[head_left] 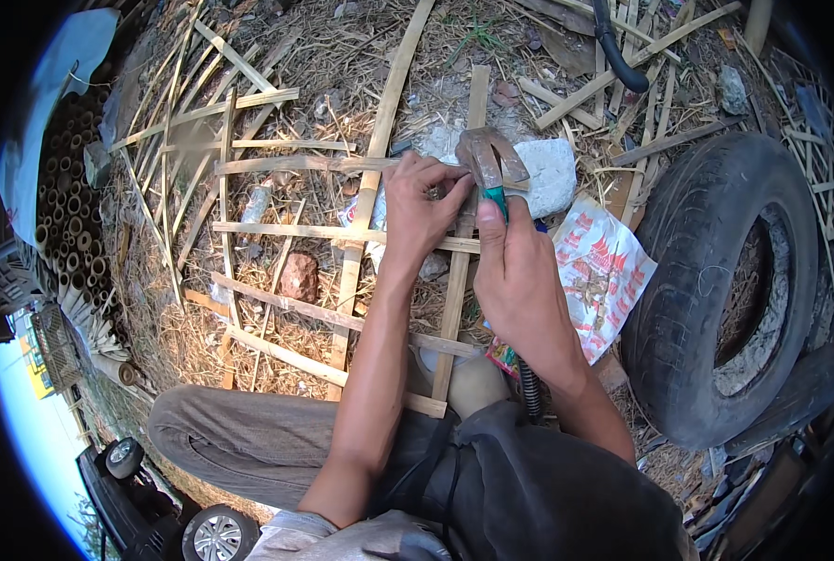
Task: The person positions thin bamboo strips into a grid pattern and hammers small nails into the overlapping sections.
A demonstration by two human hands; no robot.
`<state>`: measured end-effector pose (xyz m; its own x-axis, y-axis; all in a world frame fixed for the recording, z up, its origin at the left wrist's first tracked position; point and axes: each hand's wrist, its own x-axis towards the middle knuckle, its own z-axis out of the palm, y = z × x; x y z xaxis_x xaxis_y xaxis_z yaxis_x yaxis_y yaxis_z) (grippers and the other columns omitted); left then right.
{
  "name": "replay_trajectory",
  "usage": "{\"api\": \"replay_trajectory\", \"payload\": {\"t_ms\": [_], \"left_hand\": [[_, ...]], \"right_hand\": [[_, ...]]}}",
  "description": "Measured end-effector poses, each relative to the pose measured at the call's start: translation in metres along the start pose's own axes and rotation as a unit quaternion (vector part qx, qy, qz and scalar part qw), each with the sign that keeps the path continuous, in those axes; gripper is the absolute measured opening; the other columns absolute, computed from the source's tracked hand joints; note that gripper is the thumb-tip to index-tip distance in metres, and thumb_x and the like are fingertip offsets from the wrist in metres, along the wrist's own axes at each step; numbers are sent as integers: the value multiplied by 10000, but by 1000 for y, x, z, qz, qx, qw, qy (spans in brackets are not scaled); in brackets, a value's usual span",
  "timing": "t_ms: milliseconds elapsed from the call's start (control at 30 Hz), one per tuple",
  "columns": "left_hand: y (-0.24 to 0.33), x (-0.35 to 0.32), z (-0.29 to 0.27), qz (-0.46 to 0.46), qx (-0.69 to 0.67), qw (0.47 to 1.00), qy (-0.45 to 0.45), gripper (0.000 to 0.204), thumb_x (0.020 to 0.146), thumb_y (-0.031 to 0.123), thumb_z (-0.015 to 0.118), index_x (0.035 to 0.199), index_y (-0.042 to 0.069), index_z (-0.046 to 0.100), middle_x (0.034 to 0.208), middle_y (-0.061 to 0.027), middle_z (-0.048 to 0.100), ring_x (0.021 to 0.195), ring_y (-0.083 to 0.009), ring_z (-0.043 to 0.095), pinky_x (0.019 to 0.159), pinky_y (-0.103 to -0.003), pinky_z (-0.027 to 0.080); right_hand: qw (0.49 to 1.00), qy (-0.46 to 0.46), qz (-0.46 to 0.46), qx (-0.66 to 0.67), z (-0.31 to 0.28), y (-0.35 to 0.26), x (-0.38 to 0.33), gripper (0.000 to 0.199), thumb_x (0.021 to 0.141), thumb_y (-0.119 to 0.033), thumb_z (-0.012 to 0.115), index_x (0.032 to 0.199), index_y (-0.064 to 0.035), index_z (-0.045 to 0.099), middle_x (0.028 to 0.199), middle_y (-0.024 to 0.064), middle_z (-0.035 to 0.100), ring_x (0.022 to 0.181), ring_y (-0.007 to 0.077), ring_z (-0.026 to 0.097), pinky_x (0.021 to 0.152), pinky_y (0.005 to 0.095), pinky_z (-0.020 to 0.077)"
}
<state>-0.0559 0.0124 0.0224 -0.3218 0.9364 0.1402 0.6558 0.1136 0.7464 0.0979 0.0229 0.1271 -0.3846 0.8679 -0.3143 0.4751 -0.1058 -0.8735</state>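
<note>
Against the worker's faded trousers (249,435), a ladder-like lattice (351,280) of flat, pale wooden slats spans dry straw (193,346). The right hand (520,266) clamps a green-handled, rust-brown hammer (482,154); the left hand (417,201) pinches thumb and forefinger together at the top crosspiece — any object between them too small to tell. Beyond: a rough whitish stone (548,173), a ridged black tyre (674,280), stacked hollow bamboo (71,215).

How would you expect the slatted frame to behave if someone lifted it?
The slatted frame is probably light for its size, given its thin strips and wide gaps. It might flex, since the long strips look narrow and flat.
</note>
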Motion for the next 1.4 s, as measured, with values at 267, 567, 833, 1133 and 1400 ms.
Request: {"api": "replay_trajectory", "payload": {"t_ms": [267,567,833,1133,1400], "left_hand": [[-4,0,-1,18,12,1000,7,125,783,165,814,834,57,775,768,-15,684,840,-220,576,858,-390,392],[1,1,1,14,5,1000,16,119,795,175,824,854,74,805,732,-20,682,808,-217,573,855,-388,397],[0,1,3,12,15,1000,3,115,807,182,824,852,77,809,733,-21,681,811,-218,577,860,-395,401],[-1,2,4,19,17,1000,5,127,771,156,816,844,58,785,754,-29,689,820,-230,580,873,-398,406],[-2,1,3,13,21,1000,3,124,779,160,821,826,55,774,753,-24,690,820,-230,579,869,-393,405]], "right_hand": [[999,-17,31,-26,4,14,2,434,1138,-313,416,1088,97,549,661,306,574,653,524,589,589,558,415],[1000,-1,16,2,-8,4,5,446,1132,-316,405,1016,100,518,703,360,609,745,586,619,643,628,446],[1000,-5,15,-21,-11,14,5,440,1133,-298,404,1014,109,522,701,357,609,751,583,621,647,627,443],[997,-12,38,-66,-6,24,6,492,1143,-361,390,1132,100,563,757,317,617,742,549,593,691,538,460],[1000,-6,-4,-12,-13,16,5,436,1131,-304,411,1011,97,535,704,366,604,751,590,603,649,633,435]]}}
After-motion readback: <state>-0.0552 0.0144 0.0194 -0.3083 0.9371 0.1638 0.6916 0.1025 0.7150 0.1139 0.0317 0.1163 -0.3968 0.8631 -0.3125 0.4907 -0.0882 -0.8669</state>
